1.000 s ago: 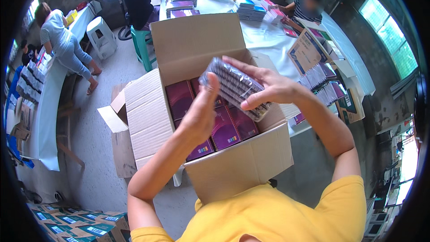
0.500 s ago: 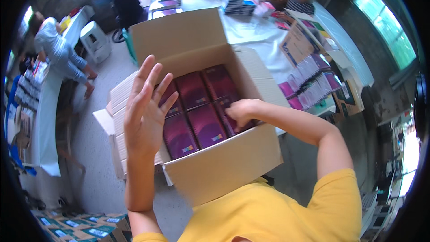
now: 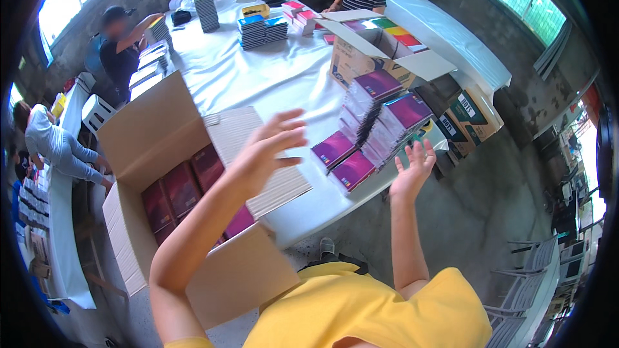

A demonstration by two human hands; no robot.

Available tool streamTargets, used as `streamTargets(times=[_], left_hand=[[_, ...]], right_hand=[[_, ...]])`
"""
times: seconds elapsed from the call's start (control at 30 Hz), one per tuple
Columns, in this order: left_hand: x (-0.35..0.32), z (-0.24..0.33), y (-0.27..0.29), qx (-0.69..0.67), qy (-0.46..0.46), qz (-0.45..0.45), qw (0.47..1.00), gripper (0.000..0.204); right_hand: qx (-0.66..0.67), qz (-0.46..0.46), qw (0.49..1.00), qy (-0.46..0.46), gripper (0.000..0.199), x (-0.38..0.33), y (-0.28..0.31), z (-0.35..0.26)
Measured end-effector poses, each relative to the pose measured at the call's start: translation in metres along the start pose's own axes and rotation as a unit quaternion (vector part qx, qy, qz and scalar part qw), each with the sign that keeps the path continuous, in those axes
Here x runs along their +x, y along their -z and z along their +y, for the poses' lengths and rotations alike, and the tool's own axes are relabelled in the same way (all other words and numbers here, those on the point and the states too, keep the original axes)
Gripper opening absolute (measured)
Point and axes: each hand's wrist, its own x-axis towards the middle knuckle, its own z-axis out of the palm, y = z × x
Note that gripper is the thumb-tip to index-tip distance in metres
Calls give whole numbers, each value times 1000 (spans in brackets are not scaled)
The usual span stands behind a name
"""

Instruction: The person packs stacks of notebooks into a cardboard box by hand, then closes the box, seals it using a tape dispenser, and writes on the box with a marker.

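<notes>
My left hand (image 3: 265, 151) is raised over the right flap of an open cardboard box (image 3: 242, 280), fingers spread and holding nothing. Purple notebooks (image 3: 182, 190) lie in rows inside this box, partly hidden by my left forearm. My right hand (image 3: 414, 173), also empty with fingers apart, is beside stacks of purple spiral notebooks (image 3: 407, 111) on the white-covered table (image 3: 303, 216). Two shorter purple stacks (image 3: 353, 171) stand at the table's near edge, between my two hands.
Behind the stacks sits another open carton (image 3: 361, 67), with colourful notebooks beyond it. Printed cartons (image 3: 471, 119) stand at the table's right side. Blue notebook stacks (image 3: 258, 32) are farther back. Several people work around the tables. Grey chairs (image 3: 525, 283) line the lower right.
My view has turned right, so the box now appears farther left. My right hand has left the notebooks in the box and opened near the table stacks; my left hand has swung right.
</notes>
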Motion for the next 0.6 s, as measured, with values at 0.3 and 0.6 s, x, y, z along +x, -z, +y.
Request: streamTargets(times=[0.3, 0.6], left_hand=[[256, -181, -138, 59, 176, 0, 983, 84], [219, -202, -175, 361, -127, -20, 924, 82]], right_hand=[[70, -105, 977, -173, 101, 193, 22, 66], [233, -186, 916, -268, 55, 187, 99, 37]])
